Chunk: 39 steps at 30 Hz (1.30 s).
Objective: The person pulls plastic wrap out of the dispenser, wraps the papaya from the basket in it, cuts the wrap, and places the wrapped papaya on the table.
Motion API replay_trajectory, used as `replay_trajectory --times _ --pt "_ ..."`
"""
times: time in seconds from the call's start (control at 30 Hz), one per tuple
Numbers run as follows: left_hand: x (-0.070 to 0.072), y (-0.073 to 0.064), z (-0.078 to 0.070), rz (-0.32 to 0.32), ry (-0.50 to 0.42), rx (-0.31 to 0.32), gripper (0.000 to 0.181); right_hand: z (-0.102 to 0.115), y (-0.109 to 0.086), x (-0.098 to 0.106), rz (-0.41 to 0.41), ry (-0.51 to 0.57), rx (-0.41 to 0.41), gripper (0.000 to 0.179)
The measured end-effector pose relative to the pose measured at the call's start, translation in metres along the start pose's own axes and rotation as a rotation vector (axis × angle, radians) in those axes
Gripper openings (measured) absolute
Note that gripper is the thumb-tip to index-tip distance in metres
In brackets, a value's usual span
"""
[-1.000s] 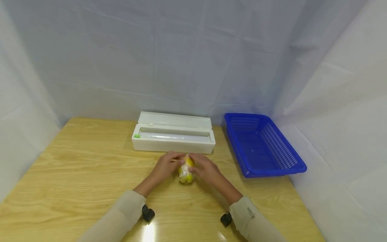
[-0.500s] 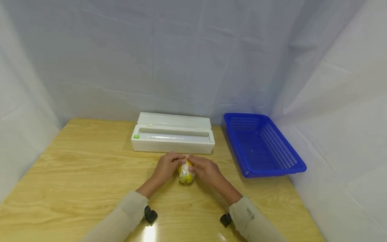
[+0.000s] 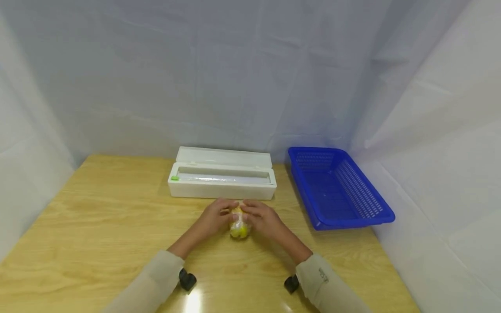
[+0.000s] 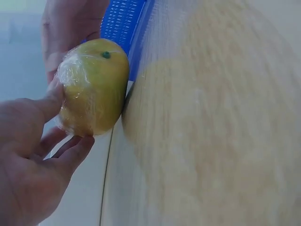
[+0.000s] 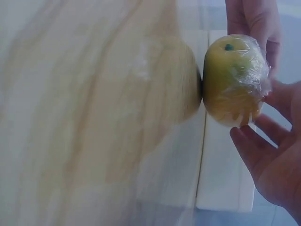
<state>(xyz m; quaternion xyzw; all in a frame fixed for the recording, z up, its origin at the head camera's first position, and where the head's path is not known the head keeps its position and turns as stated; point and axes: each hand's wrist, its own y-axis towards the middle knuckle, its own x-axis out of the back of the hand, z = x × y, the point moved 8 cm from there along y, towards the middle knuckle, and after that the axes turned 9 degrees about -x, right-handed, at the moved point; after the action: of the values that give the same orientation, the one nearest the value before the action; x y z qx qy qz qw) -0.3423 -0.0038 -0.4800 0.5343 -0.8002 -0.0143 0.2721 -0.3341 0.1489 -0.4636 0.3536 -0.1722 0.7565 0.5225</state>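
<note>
A yellow fruit (image 3: 239, 230) with a greenish patch and a small green stem spot sits on the table in front of me, wrapped in clear cling film. My left hand (image 3: 215, 216) holds its left side, thumb on the film and fingertips at the far end. From the other side my right hand (image 3: 264, 218) grips it too, the two hands' fingertips almost meeting. In the left wrist view, creased film shines on the fruit (image 4: 96, 89) between thumb and fingers. Bunched film shows under the thumb on the fruit (image 5: 233, 84) in the right wrist view.
Just behind the hands stands a long white cling film box (image 3: 223, 190), lid up, with a film roll (image 3: 223, 178) and a green slider (image 3: 175, 178) inside. A blue plastic basket (image 3: 309, 204) is at the right. White sheeting (image 3: 235, 78) surrounds the wooden table (image 3: 98, 226).
Both hands stay around the wrapped fruit, their fingers shifting slightly over the film. The left forearm has moved a little, and the whole head view has shifted slightly.
</note>
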Motion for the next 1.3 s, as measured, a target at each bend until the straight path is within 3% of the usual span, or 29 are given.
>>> replay_trajectory --times 0.2,0.37,0.53,0.83,0.97,1.1,1.3 --pt "0.001 -0.002 -0.001 -0.046 0.019 -0.026 0.041 0.002 0.004 -0.002 -0.097 -0.042 -0.001 0.036" --pt "-0.001 -0.002 0.0 0.026 0.005 0.009 0.051 0.002 0.005 0.001 -0.149 -0.11 -0.011 0.03" --pt "-0.005 -0.002 0.003 0.086 0.018 0.046 0.065 -0.003 0.005 0.001 -0.098 -0.061 -0.05 0.032" --pt "-0.005 0.0 0.0 0.034 0.065 -0.003 0.056 -0.015 0.001 -0.002 0.051 -0.046 -0.164 0.055" --pt "-0.005 -0.001 0.0 0.041 0.06 -0.01 0.056 -0.017 0.001 -0.003 0.042 -0.089 -0.177 0.06" --pt "-0.005 -0.002 0.002 0.089 0.017 -0.001 0.06 -0.014 0.002 -0.004 0.0 -0.126 -0.134 0.054" --pt "-0.009 -0.002 0.004 0.162 -0.047 0.025 0.076 -0.019 0.002 -0.002 0.039 -0.043 -0.135 0.055"
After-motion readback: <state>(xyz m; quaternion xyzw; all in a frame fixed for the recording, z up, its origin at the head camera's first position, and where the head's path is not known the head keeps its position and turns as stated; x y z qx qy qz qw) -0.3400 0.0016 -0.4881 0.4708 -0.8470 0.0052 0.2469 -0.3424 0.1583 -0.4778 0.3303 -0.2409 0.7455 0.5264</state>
